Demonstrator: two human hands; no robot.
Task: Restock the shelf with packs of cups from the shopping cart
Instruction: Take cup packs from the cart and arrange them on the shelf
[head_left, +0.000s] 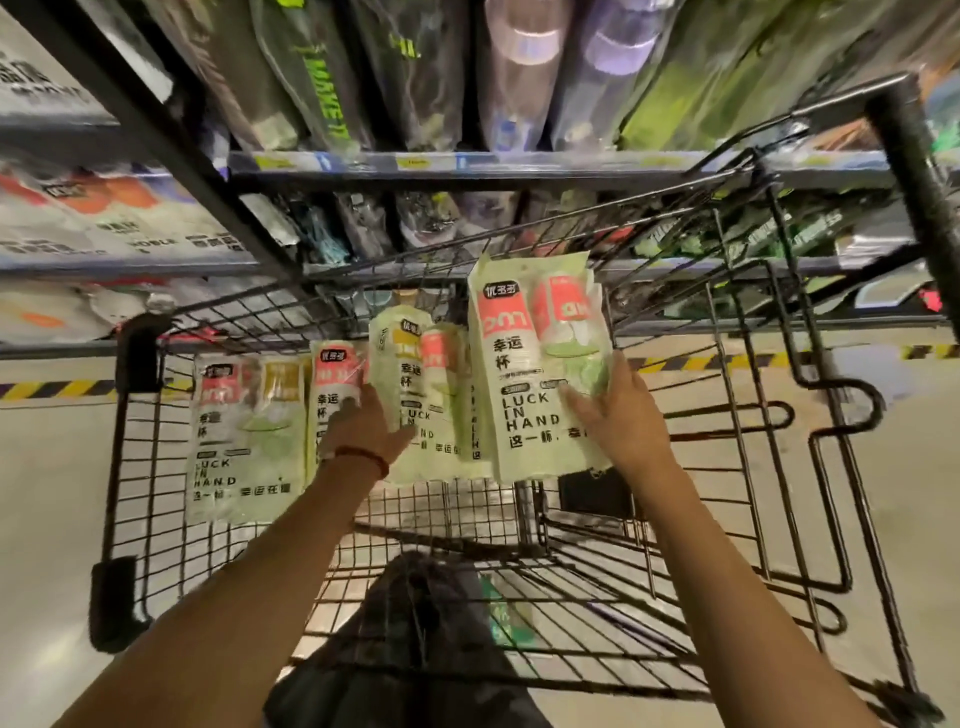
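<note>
Right hand (618, 415) grips 1 raised cup pack (524, 364); left hand (363, 423) seemingly grasps a second pack (410, 374) in the cart (441, 512).

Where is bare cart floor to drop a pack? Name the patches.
Bare cart floor lies between the packs and the dark bag; more lies right of the bag, below the right hand. Crowded: the far left end, where packs overlap and the left hand grips one.
</note>
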